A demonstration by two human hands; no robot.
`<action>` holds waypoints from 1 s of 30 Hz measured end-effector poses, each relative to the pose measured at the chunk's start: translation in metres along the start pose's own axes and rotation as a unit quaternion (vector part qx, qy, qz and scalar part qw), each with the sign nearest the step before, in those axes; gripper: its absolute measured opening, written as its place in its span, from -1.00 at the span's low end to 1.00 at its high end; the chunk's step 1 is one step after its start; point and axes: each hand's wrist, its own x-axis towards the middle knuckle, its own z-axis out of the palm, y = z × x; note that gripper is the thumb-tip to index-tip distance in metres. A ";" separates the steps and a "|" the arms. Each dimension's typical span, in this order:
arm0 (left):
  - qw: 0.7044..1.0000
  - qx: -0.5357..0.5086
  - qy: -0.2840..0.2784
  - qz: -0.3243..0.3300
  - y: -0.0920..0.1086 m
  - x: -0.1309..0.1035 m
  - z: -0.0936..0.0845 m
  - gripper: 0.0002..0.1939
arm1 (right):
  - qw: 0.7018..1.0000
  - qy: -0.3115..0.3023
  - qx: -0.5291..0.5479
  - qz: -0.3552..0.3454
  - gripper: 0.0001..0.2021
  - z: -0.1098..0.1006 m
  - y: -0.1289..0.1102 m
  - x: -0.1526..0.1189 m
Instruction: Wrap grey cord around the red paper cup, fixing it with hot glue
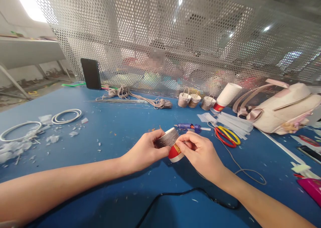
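Observation:
My left hand (147,149) grips a small paper cup (176,153), thumb and fingers closed around its side. The cup is tilted; one part is red and white, the other is wrapped in rows of grey-brown cord (168,138). Pinched in the fingertips of my right hand (200,152) is the cord, right against the cup's side. Its loose length (233,159) seems to trail to the right of that hand and curls on the table. Just beyond the hands lies a blue glue gun (189,127). Scissors with red and yellow handles (227,136) rest to the right.
Cord-wrapped cups (184,100) and a leaning cup stack (227,95) stand at the back. Cord bundles (122,92) and a propped phone (90,74) are back left. White rings (66,116) and scraps lie left, a bag (286,107) right. A black cable (180,192) crosses the front.

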 end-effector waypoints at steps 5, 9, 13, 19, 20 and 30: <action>1.000 0.010 0.000 0.000 -0.001 0.000 0.000 -0.94 | 1.000 0.013 -0.010 -0.020 -0.86 0.002 0.002 -0.001; 1.000 0.006 -0.001 -0.002 -0.001 -0.001 0.000 -0.94 | 0.998 0.029 -0.023 -0.042 -0.87 0.003 0.002 -0.002; 1.000 0.005 -0.004 -0.006 0.000 -0.001 0.000 -0.92 | 0.996 0.046 -0.031 -0.063 -0.87 0.005 0.001 -0.003; 1.000 -0.003 -0.002 -0.005 0.000 -0.001 0.002 -0.92 | 0.994 0.053 -0.046 -0.087 -0.87 0.006 0.003 -0.004; 1.000 -0.001 -0.001 -0.006 -0.001 -0.001 0.002 -0.91 | 0.994 0.052 -0.047 -0.088 -0.87 0.006 0.003 -0.004; 1.000 0.021 0.007 0.013 -0.005 0.000 0.000 -0.88 | 0.994 0.044 -0.035 -0.094 -0.89 0.008 0.004 -0.007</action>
